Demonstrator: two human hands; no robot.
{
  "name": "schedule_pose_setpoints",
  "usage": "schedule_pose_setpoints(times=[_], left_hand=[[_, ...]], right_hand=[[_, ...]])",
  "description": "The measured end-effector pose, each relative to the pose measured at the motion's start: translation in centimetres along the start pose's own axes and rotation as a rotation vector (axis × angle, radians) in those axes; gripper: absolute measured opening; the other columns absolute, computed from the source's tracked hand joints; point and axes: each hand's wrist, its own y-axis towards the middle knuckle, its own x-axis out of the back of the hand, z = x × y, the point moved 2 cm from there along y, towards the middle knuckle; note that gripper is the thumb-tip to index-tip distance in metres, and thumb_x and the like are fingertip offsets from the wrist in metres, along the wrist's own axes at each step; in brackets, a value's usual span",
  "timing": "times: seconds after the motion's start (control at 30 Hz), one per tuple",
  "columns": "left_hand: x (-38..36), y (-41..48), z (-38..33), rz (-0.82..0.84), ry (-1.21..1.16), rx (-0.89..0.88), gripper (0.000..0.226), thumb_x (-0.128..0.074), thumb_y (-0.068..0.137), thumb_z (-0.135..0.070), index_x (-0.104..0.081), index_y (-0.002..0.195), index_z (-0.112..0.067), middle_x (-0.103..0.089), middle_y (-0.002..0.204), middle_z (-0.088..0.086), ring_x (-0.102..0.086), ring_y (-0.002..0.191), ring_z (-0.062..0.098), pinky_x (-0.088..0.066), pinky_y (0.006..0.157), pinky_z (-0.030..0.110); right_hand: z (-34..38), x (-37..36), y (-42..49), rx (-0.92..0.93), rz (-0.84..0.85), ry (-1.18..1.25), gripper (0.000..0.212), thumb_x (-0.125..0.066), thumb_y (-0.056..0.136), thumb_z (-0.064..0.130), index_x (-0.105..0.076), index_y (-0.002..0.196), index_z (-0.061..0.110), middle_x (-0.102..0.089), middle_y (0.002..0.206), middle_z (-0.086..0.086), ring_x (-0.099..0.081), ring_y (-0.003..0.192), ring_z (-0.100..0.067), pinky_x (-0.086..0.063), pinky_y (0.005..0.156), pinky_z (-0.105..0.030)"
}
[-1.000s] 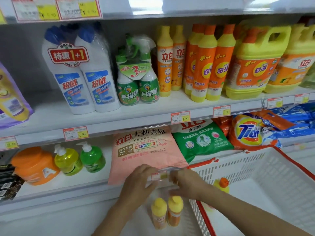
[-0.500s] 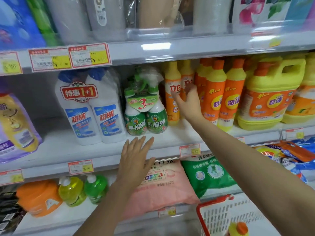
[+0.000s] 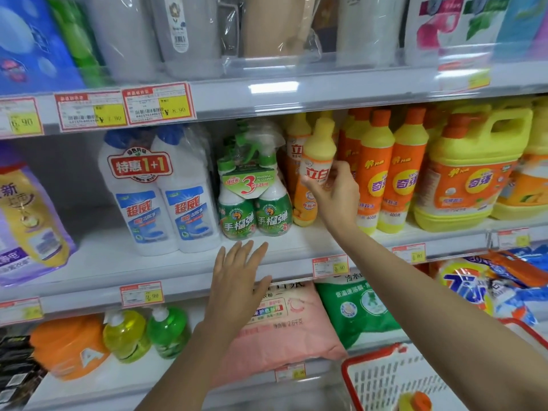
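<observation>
R hand [image 3: 335, 194] grips bottle [image 3: 318, 146]; L hand [image 3: 237, 280] by shelf-edge [image 3: 192, 281].

White cleaner bottles [image 3: 139, 221] stand beside green spray bottles [image 3: 237, 216], above a pink bag [image 3: 290, 339].

Your left hand [image 3: 237, 280] and right hand [image 3: 335, 197] are bare; your left forearm [image 3: 189, 360] and right forearm [image 3: 430, 292] are bare too, unsleeved as far as they show.

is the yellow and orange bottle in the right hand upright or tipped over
Nearly upright: the yellow-topped orange plastic bottle points cap up, base down, leaning only slightly. The right hand grips its middle.
</observation>
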Motion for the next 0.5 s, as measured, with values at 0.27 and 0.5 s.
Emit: schedule_pose_setpoints(times=[0.27,0.5], left_hand=[[2.9,-0.7,-2.2,-0.228,-0.535,0.088,0.048,-0.059,0.095,-0.03,-0.048,0.141,-0.024,-0.041,0.149,-0.004,-0.03,0.14,0.016,-0.026,0.117,0.038],[3.1,-4.1,-4.9,-0.07,-1.194,0.244,0.059,-0.08,0.067,-0.036,-0.058,0.122,-0.034,-0.067,0.115,-0.013,-0.066,0.099,0.004,-0.055,0.077,0.023]], right_hand=[[2.1,6.0,-3.9,-0.135,-0.17,0.363,0.042,-0.079,0.083,0.036,-0.058,0.112,0.013,-0.067,0.099,0.006,-0.065,0.09,0.0,-0.054,0.079,-0.022],[3.0,7.0,-10.1,-0.441,0.104,0.551,0.035,-0.075,0.085,0.035,-0.059,0.093,0.005,-0.071,0.098,-0.021,-0.073,0.092,-0.032,-0.063,0.073,-0.045]])
